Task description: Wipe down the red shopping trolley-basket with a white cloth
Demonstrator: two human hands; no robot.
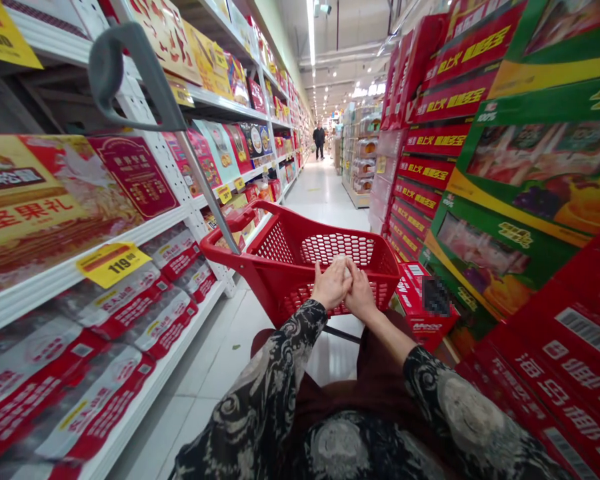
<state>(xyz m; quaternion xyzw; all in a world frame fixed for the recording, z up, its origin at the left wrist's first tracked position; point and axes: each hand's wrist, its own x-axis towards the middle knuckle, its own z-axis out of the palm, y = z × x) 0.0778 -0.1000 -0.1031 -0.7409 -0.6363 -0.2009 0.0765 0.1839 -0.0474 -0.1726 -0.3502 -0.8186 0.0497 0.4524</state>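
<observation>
Two hands, left hand (331,283), right hand (361,292), atop red perforated shopping cart (275,243)

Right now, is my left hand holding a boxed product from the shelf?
No, your left hand holds no box; it rests against your right hand at the near edge of the red plastic mesh-sided shopping cart.

To your left, white metal shelves (150,220) carry shrink-wrapped red-labelled packs (125,313) beneath a yellow price tag (113,264). To your right, red and green gift boxes (510,167) stack high. Far along the tiled floor (215,360), a person (319,141) stands in dark clothes.
</observation>
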